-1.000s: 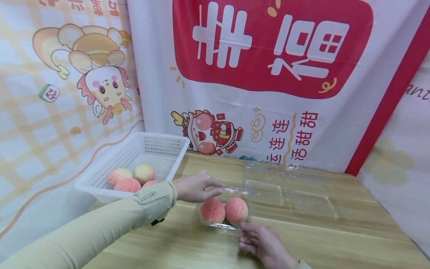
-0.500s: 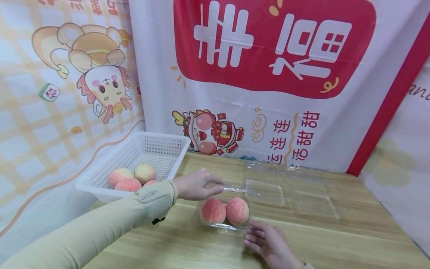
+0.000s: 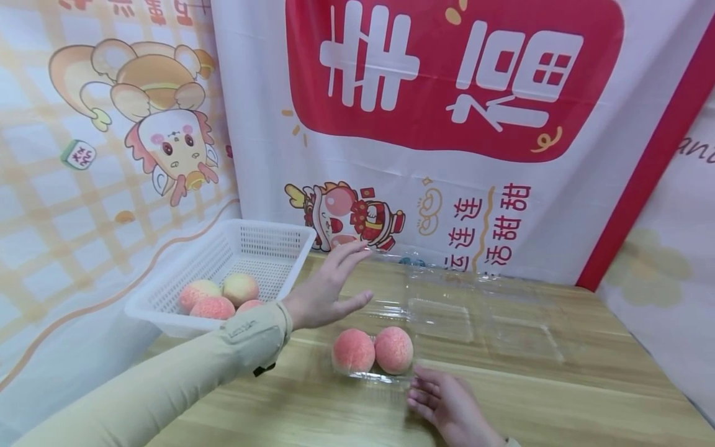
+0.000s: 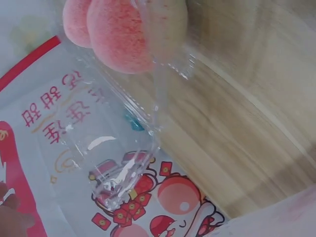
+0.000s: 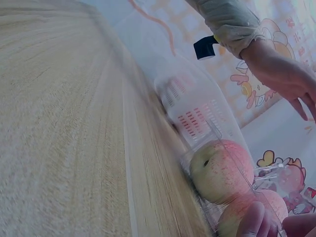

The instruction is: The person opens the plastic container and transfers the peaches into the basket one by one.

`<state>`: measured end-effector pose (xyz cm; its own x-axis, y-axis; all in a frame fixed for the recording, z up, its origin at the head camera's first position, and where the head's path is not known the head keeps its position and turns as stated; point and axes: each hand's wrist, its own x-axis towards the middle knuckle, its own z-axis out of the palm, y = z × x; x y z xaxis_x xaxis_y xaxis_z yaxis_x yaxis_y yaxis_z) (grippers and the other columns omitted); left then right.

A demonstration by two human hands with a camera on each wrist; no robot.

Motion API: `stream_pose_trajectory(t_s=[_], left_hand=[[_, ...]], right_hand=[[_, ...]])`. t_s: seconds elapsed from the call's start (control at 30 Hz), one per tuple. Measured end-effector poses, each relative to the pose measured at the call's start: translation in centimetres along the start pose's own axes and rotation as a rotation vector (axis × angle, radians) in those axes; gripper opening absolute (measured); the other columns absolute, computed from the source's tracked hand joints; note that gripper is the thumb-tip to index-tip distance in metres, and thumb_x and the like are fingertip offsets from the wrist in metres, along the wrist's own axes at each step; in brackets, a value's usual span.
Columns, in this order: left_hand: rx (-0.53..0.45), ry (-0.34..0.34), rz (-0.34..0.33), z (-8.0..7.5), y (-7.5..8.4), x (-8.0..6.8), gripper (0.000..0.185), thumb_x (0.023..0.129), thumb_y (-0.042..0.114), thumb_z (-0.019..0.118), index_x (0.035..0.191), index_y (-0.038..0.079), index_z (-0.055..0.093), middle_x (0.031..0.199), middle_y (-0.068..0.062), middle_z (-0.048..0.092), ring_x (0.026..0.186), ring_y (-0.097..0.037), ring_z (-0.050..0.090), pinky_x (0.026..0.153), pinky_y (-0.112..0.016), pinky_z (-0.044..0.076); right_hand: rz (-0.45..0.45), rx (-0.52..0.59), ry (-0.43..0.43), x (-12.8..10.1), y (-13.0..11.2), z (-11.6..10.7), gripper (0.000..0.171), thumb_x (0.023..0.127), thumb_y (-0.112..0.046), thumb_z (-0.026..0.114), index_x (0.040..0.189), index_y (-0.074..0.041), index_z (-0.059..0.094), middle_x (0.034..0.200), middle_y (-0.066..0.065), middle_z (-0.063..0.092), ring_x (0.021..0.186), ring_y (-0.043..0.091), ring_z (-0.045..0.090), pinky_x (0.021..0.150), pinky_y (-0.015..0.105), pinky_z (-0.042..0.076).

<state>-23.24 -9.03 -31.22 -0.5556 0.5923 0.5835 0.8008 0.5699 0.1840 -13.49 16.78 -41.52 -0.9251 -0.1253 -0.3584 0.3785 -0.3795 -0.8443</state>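
Two pink peaches [image 3: 353,351] [image 3: 393,349] sit side by side in a clear plastic clamshell box [image 3: 373,375] on the wooden table. Its clear lid [image 3: 438,310] lies flat behind them. My left hand [image 3: 341,279] hovers above the box's back left edge, fingers straight and spread, holding nothing. My right hand [image 3: 441,400] lies at the box's front right corner, fingers relaxed; in the right wrist view its fingertips [image 5: 256,222] touch the box beside a peach [image 5: 222,168]. The left wrist view shows the peaches [image 4: 123,34] and the lid [image 4: 123,168] but not the hand.
A white perforated basket [image 3: 268,239] with several peaches stands at the table's back left. Printed banners hang close behind the table. Bare wood [image 3: 558,397] stretches to the right of the box, with the table edge at the far right.
My left hand has let go of the box's back edge and lifted up and back, its fingers spreading. The right hand has stayed beside the front corner.
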Motion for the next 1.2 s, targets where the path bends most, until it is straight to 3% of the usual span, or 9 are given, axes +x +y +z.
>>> stream_pose_trajectory(t_s=[0.2, 0.4, 0.5, 0.7, 0.77, 1.0, 1.2], left_hand=[[-0.080, 0.021, -0.033, 0.1, 1.4, -0.8, 0.065, 0.090, 0.036, 0.070, 0.143, 0.008, 0.046, 0.152, -0.004, 0.036, 0.138, -0.021, 0.033, 0.110, -0.047, 0.032], [-0.163, 0.081, -0.153, 1.2, 2.9, -2.5, 0.060, 0.088, 0.036, 0.073, 0.137, 0.008, 0.052, 0.144, -0.003, 0.048, 0.133, -0.018, 0.041, 0.109, -0.043, 0.035], [-0.231, 0.118, -0.252, 1.6, 3.4, -3.6, 0.061, 0.087, 0.041, 0.073, 0.137, 0.013, 0.054, 0.141, 0.002, 0.050, 0.130, -0.014, 0.044, 0.107, -0.041, 0.037], [-0.603, 0.209, -0.527, 2.1, 4.2, -5.2, 0.067, 0.078, 0.036, 0.084, 0.137, 0.020, 0.054, 0.139, 0.005, 0.051, 0.129, -0.017, 0.045, 0.107, -0.037, 0.039], [-0.679, 0.236, -0.592, 2.4, 4.3, -5.6, 0.071, 0.075, 0.032, 0.086, 0.137, 0.019, 0.053, 0.139, 0.003, 0.051, 0.130, -0.020, 0.045, 0.106, -0.036, 0.039], [-0.732, 0.273, -0.671, 3.6, 4.1, -6.4, 0.075, 0.071, 0.020, 0.090, 0.135, 0.005, 0.053, 0.136, -0.008, 0.054, 0.130, -0.030, 0.046, 0.106, -0.041, 0.040], [-0.753, 0.248, -0.712, 4.4, 4.0, -6.6, 0.074, 0.070, 0.020, 0.090, 0.132, 0.002, 0.055, 0.132, -0.012, 0.057, 0.125, -0.031, 0.050, 0.105, -0.043, 0.041]], right_hand=[[0.006, -0.002, 0.011, 0.0, 0.0, 0.2, 0.015, 0.093, -0.008, 0.064, 0.102, 0.004, 0.065, 0.085, 0.009, 0.065, 0.076, 0.019, 0.065, 0.076, 0.033, 0.057], [0.007, 0.003, 0.003, -0.1, 0.0, 0.1, 0.016, 0.093, -0.009, 0.065, 0.103, 0.004, 0.064, 0.087, 0.009, 0.064, 0.079, 0.019, 0.064, 0.078, 0.033, 0.056], [0.012, 0.009, -0.001, -0.1, -0.1, 0.1, 0.016, 0.093, -0.009, 0.065, 0.103, 0.004, 0.063, 0.087, 0.009, 0.064, 0.079, 0.019, 0.064, 0.078, 0.033, 0.056], [0.019, 0.016, -0.003, -0.1, -0.1, 0.1, 0.015, 0.094, -0.009, 0.064, 0.102, 0.004, 0.063, 0.086, 0.008, 0.065, 0.078, 0.017, 0.064, 0.078, 0.032, 0.056], [0.018, 0.017, 0.000, -0.2, -0.2, 0.2, 0.014, 0.094, -0.009, 0.064, 0.101, 0.003, 0.063, 0.085, 0.008, 0.065, 0.077, 0.017, 0.063, 0.078, 0.032, 0.056], [0.026, 0.026, 0.011, -0.3, -0.1, 0.2, 0.015, 0.094, -0.010, 0.065, 0.100, 0.003, 0.062, 0.084, 0.007, 0.064, 0.077, 0.016, 0.062, 0.077, 0.031, 0.055], [0.043, 0.036, 0.007, -0.3, 0.1, 0.3, 0.018, 0.094, -0.011, 0.065, 0.102, 0.004, 0.059, 0.084, 0.007, 0.064, 0.078, 0.016, 0.061, 0.076, 0.029, 0.054]])
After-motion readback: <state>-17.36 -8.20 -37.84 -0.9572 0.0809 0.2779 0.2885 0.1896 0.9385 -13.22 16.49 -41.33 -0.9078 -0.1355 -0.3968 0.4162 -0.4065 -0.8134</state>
